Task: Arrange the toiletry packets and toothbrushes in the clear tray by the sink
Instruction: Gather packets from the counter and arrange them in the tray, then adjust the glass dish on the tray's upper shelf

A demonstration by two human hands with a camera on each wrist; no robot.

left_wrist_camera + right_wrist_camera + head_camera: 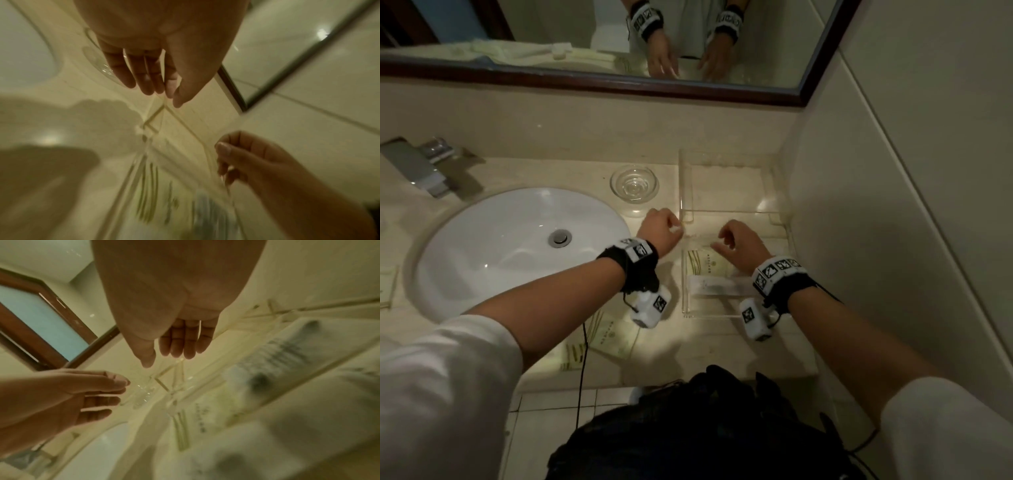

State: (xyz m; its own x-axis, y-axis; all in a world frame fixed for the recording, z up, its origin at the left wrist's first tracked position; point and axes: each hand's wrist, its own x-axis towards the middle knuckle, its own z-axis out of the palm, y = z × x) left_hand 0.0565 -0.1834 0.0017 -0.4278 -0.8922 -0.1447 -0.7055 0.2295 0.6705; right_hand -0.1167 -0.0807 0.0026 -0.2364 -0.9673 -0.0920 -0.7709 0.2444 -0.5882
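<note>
A clear tray sits on the counter right of the sink. In it lie a cream packet with green stripes and a white toothbrush packet. My left hand hovers at the tray's far left corner; in the left wrist view the left hand has nearly straight fingers just above the clear wall and holds nothing. My right hand hangs over the tray's far end, fingers loosely curled. The right wrist view shows the right hand empty. More striped packets lie on the counter by the front edge.
A second clear tray stands behind the first, against the wall corner. A small glass dish is beside it. The white sink and chrome faucet are to the left, with another packet at the far left.
</note>
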